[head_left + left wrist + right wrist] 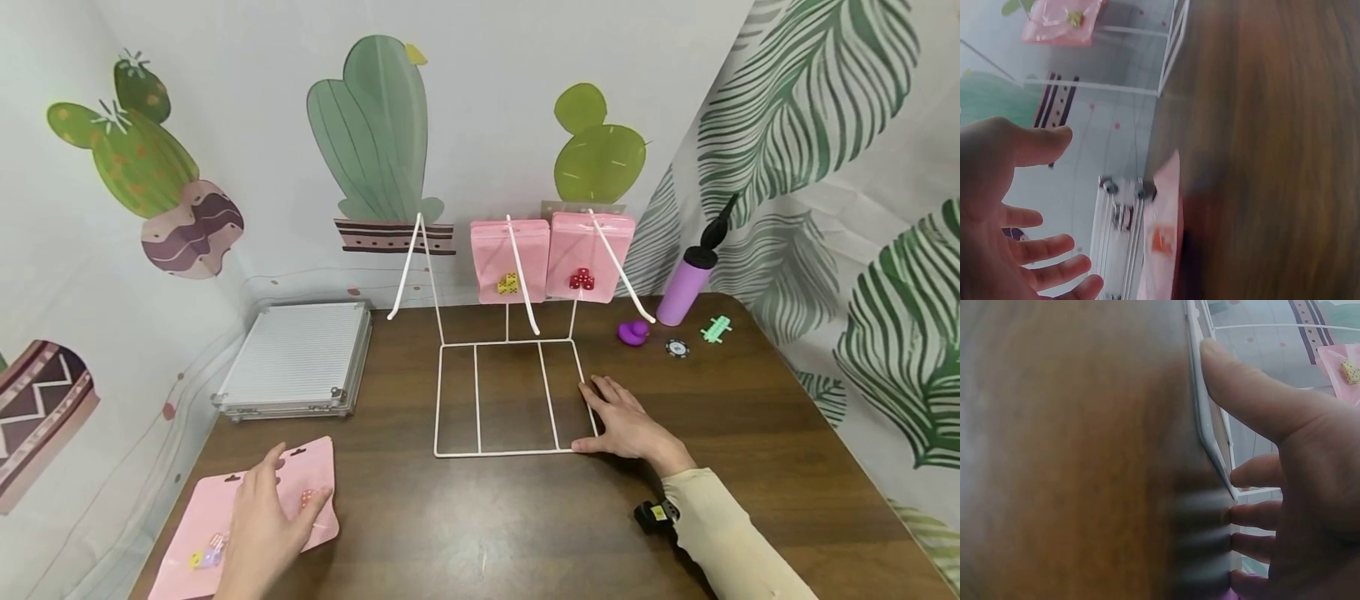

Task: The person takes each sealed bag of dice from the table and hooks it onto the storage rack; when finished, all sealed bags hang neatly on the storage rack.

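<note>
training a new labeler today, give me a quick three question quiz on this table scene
1. True or false: the right hand rests flat on the corner of the white wire rack.
2. How many pink bags hang on the rack? A) one B) two C) four
3. What does the left hand hover over?

Key
1. True.
2. B: one with yellow dice, one with red dice.
3. The pink bags lying on the table.

We sat at a dark wooden table (pixel 750 433); cactus-printed backdrops (pixel 225 125) hung far and left, leaf-printed cloth (pixel 847 150) right.
</note>
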Demonstrator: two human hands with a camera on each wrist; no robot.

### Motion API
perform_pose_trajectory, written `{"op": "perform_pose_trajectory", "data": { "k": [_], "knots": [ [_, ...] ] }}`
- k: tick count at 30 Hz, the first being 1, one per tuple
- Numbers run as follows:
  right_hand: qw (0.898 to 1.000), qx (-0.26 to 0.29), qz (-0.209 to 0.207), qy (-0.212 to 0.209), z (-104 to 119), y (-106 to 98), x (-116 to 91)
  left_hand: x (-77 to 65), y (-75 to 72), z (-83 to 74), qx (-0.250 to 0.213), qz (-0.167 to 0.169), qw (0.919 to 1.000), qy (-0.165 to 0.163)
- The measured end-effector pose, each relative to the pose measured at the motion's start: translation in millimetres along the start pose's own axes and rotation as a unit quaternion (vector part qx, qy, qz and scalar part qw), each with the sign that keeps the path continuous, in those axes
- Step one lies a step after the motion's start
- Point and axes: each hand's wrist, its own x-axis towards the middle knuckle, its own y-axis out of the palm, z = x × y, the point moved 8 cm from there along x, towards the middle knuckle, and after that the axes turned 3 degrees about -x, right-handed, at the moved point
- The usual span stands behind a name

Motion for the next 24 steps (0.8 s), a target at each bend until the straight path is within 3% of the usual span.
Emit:
{"op": "perform_pose_trajectory", "data": {
  "k": [16,24],
  "knots": [
    [1.0,-0.005,0.001,0.0,-1,0,1,-6.8,9.6,38.6,0.051,0.063,0.9931,-0.085],
    [1.0,-0.006,-0.001,-0.003,-1,0,1,-5.3,19.6,53.2,0.081,0.067,0.9888,-0.106]
  ]
}}
